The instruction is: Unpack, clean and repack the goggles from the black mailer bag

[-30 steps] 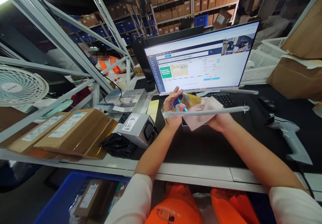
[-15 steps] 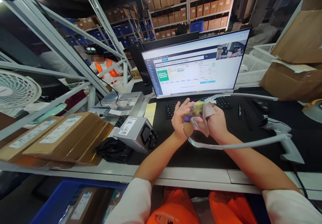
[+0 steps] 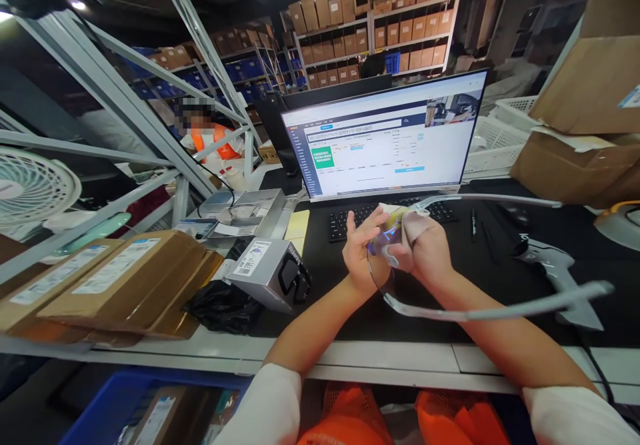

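Note:
In front of the monitor I hold a pair of glasses with a clear frame and shiny purple-yellow lenses. Its two temple arms stick out to the right, one above my right forearm and one across it. My left hand grips the front of the frame, with some fingers raised. A grey-pink cleaning cloth is pinched in my right hand and pressed around a lens. The cloth and fingers hide part of the lenses.
Behind my hands are a keyboard and a monitor. A grey product box and cardboard parcels lie left. On the right are a scanner, a pen and a tape roll. A co-worker sits beyond the metal frame.
The glasses have tilted a little, with the near temple arm swinging lower and further right. My right hand has shifted slightly with the cloth on the lens. The camera view has moved slightly.

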A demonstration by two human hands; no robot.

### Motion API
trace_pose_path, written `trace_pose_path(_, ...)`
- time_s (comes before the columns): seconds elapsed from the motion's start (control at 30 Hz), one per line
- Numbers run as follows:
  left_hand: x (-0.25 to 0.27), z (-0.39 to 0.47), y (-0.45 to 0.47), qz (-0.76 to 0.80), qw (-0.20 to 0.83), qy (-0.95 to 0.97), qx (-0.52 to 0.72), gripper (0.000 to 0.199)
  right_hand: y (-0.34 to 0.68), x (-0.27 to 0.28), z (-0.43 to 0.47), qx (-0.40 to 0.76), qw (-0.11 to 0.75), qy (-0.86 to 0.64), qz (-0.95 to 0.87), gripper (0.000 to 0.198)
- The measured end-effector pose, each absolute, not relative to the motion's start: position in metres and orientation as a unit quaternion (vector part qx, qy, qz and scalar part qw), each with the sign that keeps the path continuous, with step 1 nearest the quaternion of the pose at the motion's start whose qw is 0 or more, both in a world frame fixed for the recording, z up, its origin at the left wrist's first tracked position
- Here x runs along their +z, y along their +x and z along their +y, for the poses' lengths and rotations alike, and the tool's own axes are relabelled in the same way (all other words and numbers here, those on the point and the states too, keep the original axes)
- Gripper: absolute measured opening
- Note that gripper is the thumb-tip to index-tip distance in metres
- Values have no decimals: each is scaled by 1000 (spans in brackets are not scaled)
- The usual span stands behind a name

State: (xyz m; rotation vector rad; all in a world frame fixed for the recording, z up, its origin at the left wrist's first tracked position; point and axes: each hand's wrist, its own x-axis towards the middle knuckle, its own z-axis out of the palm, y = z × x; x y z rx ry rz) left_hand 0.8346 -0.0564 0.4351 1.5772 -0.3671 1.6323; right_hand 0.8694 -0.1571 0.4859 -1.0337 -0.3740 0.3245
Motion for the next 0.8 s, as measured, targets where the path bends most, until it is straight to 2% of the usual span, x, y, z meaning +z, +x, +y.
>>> trace_pose_path(0.07, 435, -56, 835, -162, 393, 624, 656, 35, 868, 485, -158, 175, 845, -480, -161, 33)
trace_pose_path(0.2, 431, -47, 841, -183, 401, 600, 668, 40, 859, 480, -154, 357, 819, -413, -179, 44)
trace_pose_path(0.27, 430, -44, 842, -179, 414, 602, 659, 39, 860, 481, -154, 380, 804, -416, -190, 46)
trace_pose_path(0.33, 430, -43, 840, -179, 404, 616, 652, 39, 866, 485, -156, 327, 814, -441, -188, 41)
trace_pose_path(0.5, 433, -50, 837, -170, 363, 640, 656, 44, 881, 485, -163, 109, 834, -515, -166, 28)
trace_pose_path(0.57, 432, -50, 838, -169, 369, 636, 656, 45, 878, 480, -162, 88, 833, -517, -174, 26)
trace_pose_path(0.73, 427, -43, 844, -172, 407, 613, 655, 42, 863, 475, -153, 332, 793, -468, -206, 38)
trace_pose_path(0.8, 428, -41, 845, -171, 416, 611, 651, 42, 867, 478, -153, 335, 782, -481, -210, 41)
